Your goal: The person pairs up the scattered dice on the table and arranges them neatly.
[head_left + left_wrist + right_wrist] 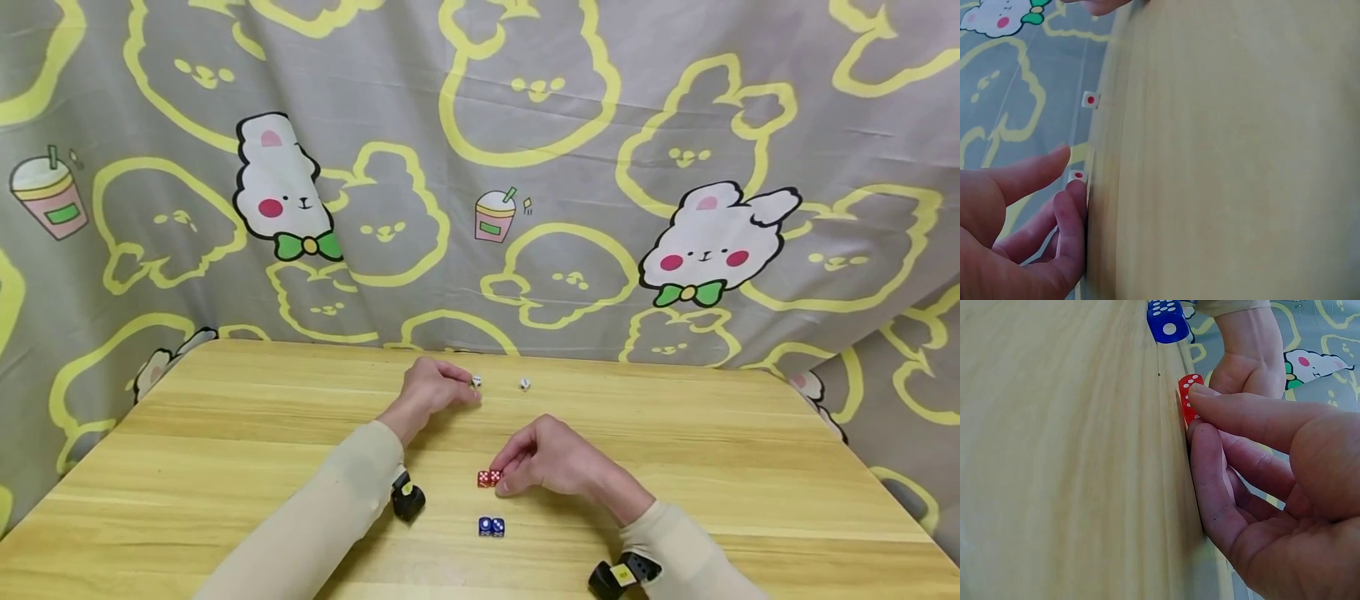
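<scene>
Toward the back of the table, my left hand (435, 387) is beside a white die (477, 382). In the left wrist view its thumb and fingers are parted around that white die (1077, 176), with a gap at the thumb. A second white die (524, 384) sits a little to the right. My right hand (551, 458) pinches the right one of two red dice (483, 479) that stand side by side. The right wrist view shows thumb and fingertips on the red die (1190, 394), partly covering it. Closer to me, two blue dice (491, 527) sit together.
Everything stands on a wooden table (247, 417). A grey curtain (420, 108) with yellow cartoon outlines hangs along its back edge and at both sides. Black wrist cameras (408, 498) are strapped over both light sleeves.
</scene>
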Tool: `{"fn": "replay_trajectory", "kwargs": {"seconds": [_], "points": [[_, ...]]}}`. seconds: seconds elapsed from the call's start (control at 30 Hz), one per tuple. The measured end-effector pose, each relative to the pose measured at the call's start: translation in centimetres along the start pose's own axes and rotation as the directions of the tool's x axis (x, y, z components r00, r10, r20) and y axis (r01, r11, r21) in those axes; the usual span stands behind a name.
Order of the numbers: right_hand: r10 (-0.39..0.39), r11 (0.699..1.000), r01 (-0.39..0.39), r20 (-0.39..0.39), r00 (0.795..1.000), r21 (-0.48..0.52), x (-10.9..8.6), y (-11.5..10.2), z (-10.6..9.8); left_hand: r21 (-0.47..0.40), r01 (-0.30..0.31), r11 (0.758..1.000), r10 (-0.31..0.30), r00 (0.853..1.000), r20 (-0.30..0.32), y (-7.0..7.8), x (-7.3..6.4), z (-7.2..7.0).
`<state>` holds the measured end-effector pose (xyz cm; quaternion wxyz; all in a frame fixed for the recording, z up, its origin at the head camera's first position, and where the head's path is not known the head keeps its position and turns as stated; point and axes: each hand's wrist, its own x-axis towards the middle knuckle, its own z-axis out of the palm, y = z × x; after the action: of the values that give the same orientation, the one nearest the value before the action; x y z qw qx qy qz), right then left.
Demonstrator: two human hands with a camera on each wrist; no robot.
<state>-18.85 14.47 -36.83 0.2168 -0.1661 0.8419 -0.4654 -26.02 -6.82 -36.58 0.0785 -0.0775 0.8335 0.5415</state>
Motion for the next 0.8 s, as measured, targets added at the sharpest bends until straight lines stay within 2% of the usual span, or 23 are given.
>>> {"fn": "replay_trajectory", "kwargs": {"seconds": [0.23, 0.47, 0.8], "points": [[0.004, 1.0, -0.004, 0.006, 1.0, 0.0, 0.1, -0.1, 0.1, -0.002, 0.024, 1.0, -0.024, 0.999, -0.033, 0.0, 0.6, 0.2], [0.004, 1.0, -0.004, -0.003, 1.0, -0.01, 0.0, -0.2, -0.1, -0.053, 0.011, 0.999, -0.013, 0.999, -0.049, 0.5, 1.1, 0.7], [0.003, 1.0, -0.003, 0.007, 1.0, 0.013, 0.0, 0.0, -0.1, -0.037, -0.002, 0.999, -0.001, 0.998, -0.065, 0.4, 1.4, 1.2]]}}
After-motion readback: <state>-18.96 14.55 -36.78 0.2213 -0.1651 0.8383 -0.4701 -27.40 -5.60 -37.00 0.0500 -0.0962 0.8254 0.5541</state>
